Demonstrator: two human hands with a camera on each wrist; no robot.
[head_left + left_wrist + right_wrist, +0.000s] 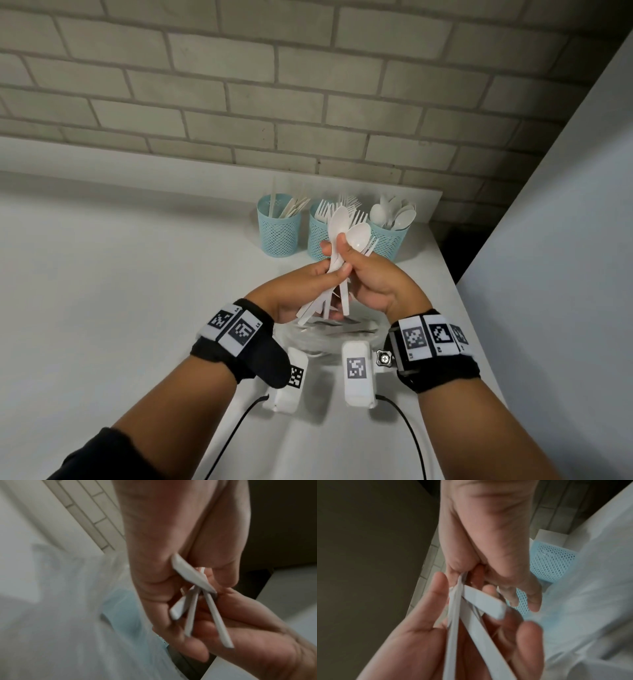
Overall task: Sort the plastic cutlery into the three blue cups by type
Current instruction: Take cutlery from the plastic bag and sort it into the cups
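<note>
Left hand [301, 287] and right hand [373, 277] raised together above white bench [137, 274], both gripping bunch of white plastic cutlery [339, 260], three blue mesh cups [279, 228] just beyond near bench's right edge.

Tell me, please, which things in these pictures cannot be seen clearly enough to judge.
- Bundle of cutlery, head view: both hands overlap it, so the exact count and types are hidden.
- Left cup, head view: contents too small to name surely.
- Clear bag, head view: the hands and wrist cameras cover it; contents unreadable.
- Both wrist views: motion blur; only handles show, heads hidden by fingers.
</note>
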